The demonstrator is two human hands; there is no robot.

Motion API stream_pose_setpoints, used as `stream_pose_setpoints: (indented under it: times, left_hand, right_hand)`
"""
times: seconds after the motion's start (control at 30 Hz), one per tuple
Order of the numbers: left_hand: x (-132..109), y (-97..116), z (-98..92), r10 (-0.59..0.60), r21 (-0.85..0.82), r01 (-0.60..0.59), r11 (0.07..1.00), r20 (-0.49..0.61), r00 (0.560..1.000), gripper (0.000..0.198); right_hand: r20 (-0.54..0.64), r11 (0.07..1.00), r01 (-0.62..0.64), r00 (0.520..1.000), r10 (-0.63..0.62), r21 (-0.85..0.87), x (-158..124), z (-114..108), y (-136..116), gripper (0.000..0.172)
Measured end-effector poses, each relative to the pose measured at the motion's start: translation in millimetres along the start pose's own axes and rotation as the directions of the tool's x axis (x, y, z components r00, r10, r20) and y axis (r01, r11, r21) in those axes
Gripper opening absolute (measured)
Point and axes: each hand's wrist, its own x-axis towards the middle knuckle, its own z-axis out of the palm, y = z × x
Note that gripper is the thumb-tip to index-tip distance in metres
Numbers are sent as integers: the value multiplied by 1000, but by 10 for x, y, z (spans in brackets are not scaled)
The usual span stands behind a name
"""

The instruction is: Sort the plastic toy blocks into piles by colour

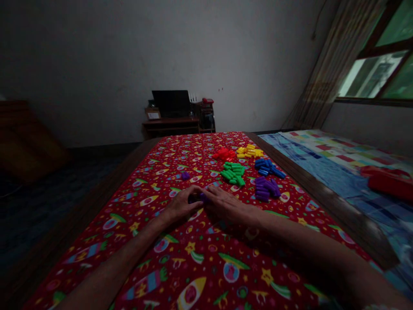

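My left hand [181, 206] and my right hand [224, 206] meet low over the red patterned cloth, fingers curled round small dark purple plastic pieces [203, 197]. My fingers partly hide these pieces, so their exact shape and number cannot be made out. Just beyond my left hand lies a small purple clump [185, 175]. To the right of my right hand is a pile of purple tube-like pieces [266, 188]. Further off are piles of green pieces [233, 173], blue pieces [268, 168], red pieces [223, 154] and yellow pieces [249, 151].
The cloth [190, 280] covers a long table with dark wooden edges [306, 193]. A bed with a checked cover [338, 172] and a red bag [389, 183] adjoin on the right. At the far wall stands a desk [171, 122] with a black monitor [171, 103].
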Motion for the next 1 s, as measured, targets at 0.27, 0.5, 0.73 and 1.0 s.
stream_pose_setpoints:
  times: [0.27, 0.5, 0.73, 1.0]
  left_hand:
    - [7, 17, 13, 11, -48, -13, 999, -41, 999, 34]
    - [32, -30, -3, 71, 142, -58, 988, -87, 994, 34]
    - [8, -41, 13, 216, 368, -226, 902, 70, 974, 37]
    - [-42, -55, -324, 114, 299, -248, 922, 401, 909, 60]
  right_hand:
    - [97, 985, -95, 989, 109, -142, -8, -94, 86, 15]
    - [-67, 808, -485, 867, 493, -335, -136, -1082, 432, 28]
    - [188, 581, -646, 574, 797, -495, -432, -1542, 906, 27]
    - [358, 745, -526, 659, 662, -409, -470, -1462, 930, 46]
